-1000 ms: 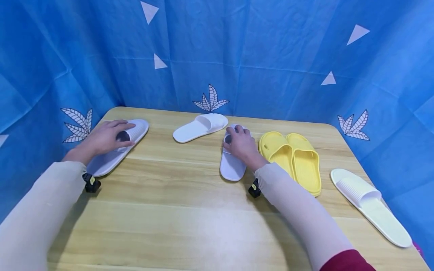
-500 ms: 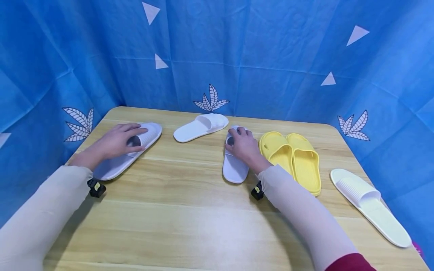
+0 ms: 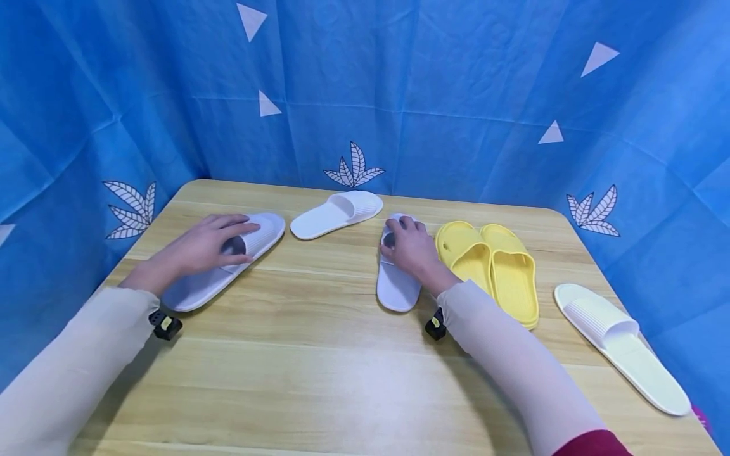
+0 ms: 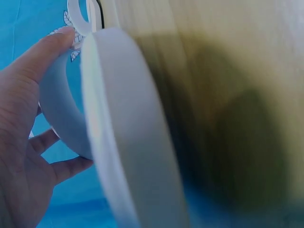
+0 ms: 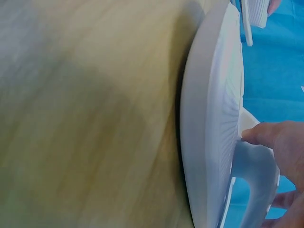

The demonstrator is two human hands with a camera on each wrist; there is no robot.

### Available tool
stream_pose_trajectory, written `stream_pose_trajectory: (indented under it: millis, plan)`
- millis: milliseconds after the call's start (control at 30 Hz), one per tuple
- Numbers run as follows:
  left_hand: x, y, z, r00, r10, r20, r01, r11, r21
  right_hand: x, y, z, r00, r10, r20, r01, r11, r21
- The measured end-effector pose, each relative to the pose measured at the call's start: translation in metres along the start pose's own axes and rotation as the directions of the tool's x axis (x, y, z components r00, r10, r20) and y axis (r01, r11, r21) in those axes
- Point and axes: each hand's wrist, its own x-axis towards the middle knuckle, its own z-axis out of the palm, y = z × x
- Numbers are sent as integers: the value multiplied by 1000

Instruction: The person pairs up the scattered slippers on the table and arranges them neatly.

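On the left side of the table, my left hand holds a pale lavender slipper by its ribbed strap, thumb on one side and fingers on the other. The left wrist view shows the sole edge of that slipper with a broad shadow beside it. My right hand grips the strap of a matching slipper, whose toe points to the back. In the right wrist view the thumb presses the strap, and this slipper's sole lies close along the tabletop. Palms partly hide both straps in the head view.
A white slipper lies between the hands near the back edge. Yellow slippers stand side by side just right of my right hand. A cream slipper lies along the right edge. Blue curtains surround the wooden table.
My left hand has moved the lavender slipper to the right and slightly nearer. My right hand has shifted its slipper a little right and nearer. The other slippers have stayed put.
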Motion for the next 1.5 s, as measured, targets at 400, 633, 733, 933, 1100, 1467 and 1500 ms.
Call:
stream_pose_trajectory:
  millis: [400,633,733,933,1100,1467,1500]
  plan:
    - [3,21,10,984,171,-50,-172,985,-11,-6,1,-4,1000,-11,16,11,1000,-1]
    - [4,37,12,984,180,9,-180,983,-36,-10,3,-6,1000,-24,1,24,1000,-3]
    - [4,42,13,984,178,21,-177,983,-39,-12,3,-6,999,-33,10,33,999,1]
    - [8,50,17,979,204,10,-204,978,-38,-16,4,-6,998,-53,31,53,999,14]
    - [11,60,19,975,221,3,-221,974,-45,-18,6,-6,997,-73,20,72,997,17]
    - [26,84,20,975,223,18,-222,974,-46,-19,8,-7,997,-72,12,72,997,20]
    - [29,87,21,974,227,17,-226,973,-44,-19,8,-8,998,-69,12,68,997,21]
